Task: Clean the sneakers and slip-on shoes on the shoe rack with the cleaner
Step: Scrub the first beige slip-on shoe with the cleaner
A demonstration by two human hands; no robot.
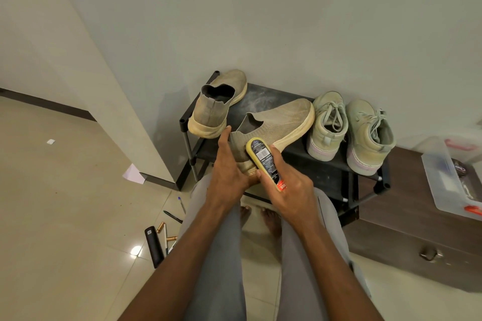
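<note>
A beige knit slip-on shoe (pixel 283 120) lies tilted over the front of the black shoe rack (pixel 320 161), its toe pointing to the wall. My left hand (pixel 229 161) grips its heel. My right hand (pixel 289 187) holds the cleaner (pixel 263 159), a flat black applicator with a yellow sponge rim and a label, pressed against the heel side of that shoe. The second slip-on (pixel 219 104) stands at the rack's left end, heel toward me. Two pale green lace-up sneakers (pixel 330 125) (pixel 369 135) stand at the right end.
A dark wooden cabinet (pixel 417 229) stands right of the rack, with a clear plastic box (pixel 448 180) on it. Pens, batteries and a black remote (pixel 154 246) lie on the tiled floor at the left. A wall corner (pixel 125 122) juts out left of the rack. My bare feet show below.
</note>
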